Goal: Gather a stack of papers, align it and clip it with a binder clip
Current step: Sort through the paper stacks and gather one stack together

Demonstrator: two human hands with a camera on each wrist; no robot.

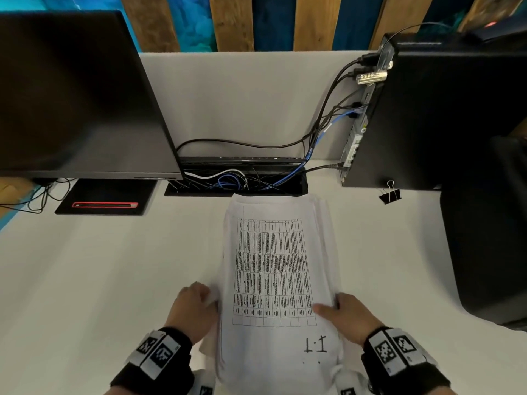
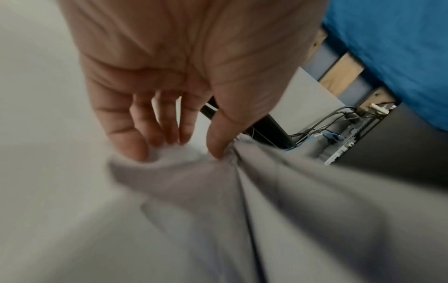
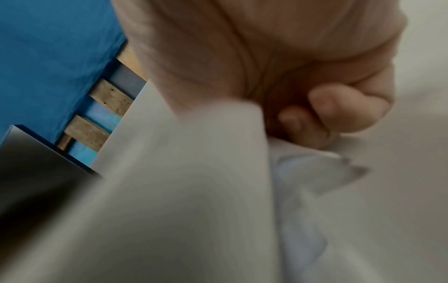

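My left hand [image 1: 196, 309] and right hand [image 1: 349, 316] pinch the paper stack [image 1: 273, 269] by its sides; binder clip [image 1: 390, 193] lies apart on table [image 1: 99, 280].

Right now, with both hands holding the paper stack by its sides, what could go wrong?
1. The stack of papers is uneven, with sheet edges sticking out beside the left hand; lifting might let loose sheets slip.
2. The right hand grips only one edge, so the sheets may bend.
3. The binder clip lies far off by the computer case; reaching it frees one hand.
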